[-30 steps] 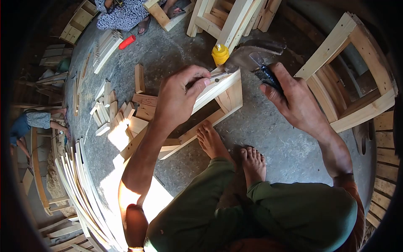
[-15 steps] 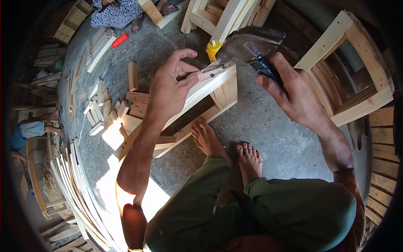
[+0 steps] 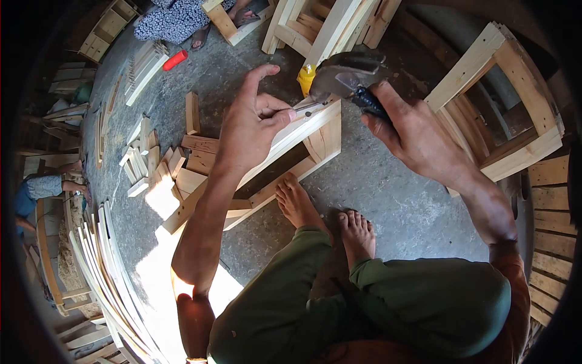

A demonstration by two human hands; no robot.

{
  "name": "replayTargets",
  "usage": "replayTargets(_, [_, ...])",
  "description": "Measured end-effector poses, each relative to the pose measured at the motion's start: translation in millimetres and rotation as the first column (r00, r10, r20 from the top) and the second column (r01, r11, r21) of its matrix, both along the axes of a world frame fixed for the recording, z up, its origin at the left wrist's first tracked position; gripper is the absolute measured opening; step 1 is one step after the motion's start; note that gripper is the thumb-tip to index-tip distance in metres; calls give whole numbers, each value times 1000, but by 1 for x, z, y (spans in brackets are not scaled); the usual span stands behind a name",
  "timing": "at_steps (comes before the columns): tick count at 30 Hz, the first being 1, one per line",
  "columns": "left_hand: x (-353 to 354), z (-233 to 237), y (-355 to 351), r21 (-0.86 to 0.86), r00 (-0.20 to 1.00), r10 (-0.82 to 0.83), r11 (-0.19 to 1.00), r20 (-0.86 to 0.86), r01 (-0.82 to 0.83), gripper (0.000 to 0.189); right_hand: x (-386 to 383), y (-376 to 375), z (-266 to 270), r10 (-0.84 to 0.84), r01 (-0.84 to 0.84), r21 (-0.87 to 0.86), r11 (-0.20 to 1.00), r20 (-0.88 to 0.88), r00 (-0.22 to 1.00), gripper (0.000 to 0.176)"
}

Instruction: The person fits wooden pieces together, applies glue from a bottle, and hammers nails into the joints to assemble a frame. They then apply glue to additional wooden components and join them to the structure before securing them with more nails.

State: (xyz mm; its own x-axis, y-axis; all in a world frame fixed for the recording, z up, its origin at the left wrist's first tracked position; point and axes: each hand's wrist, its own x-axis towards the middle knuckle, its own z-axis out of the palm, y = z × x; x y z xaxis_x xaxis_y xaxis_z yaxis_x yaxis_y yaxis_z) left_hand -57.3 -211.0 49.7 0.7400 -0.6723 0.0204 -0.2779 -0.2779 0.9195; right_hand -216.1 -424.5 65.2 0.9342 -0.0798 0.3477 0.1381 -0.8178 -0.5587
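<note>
My left hand (image 3: 251,121) pinches a thin metal nail (image 3: 308,105) between thumb and index finger, low over the top rail of a pale wooden frame (image 3: 285,141). In my right hand (image 3: 418,136) is a claw hammer (image 3: 348,74), gripped by its dark handle close below the head. The hammer's face overlaps the nail's far end in this view. Small dark spots mark the rail beside the nail. Behind the rail's end stands a yellow bottle (image 3: 307,79). My bare left foot (image 3: 294,200) rests against the frame's lower rail.
Wood offcuts (image 3: 182,167) lie left of the frame, with long thin strips (image 3: 112,267) farther left. A red cylinder (image 3: 175,60) is on the floor. Another wooden frame (image 3: 521,79) stands at right. A person in patterned clothing (image 3: 173,24) sits at the top; another is at far left.
The hammer has shifted left and slightly down, its head now right at the nail's end. My left hand keeps its pinch nearly in place.
</note>
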Motion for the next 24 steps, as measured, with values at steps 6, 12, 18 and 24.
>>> replayTargets(6, [0, 1, -1, 25, 1000, 14, 1000, 10, -14, 68, -3, 6, 46, -25, 29, -14, 999, 235, 972, 27])
replayTargets(12, [2, 1, 0, 51, 998, 6, 999, 57, -9, 70, -5, 13, 30, -98, 110, -6, 994, -517, 850, 24])
replayTargets(18, [2, 4, -2, 20, 1000, -3, 1000, 0, 3, 73, 5, -2, 80, -43, 79, -85, 993, 362, 931, 27])
replayTargets(24, [5, 0, 0, 32, 996, -4, 999, 89, 2, 75, -7, 5, 8, -81, 54, -138, 989, -197, 977, 21])
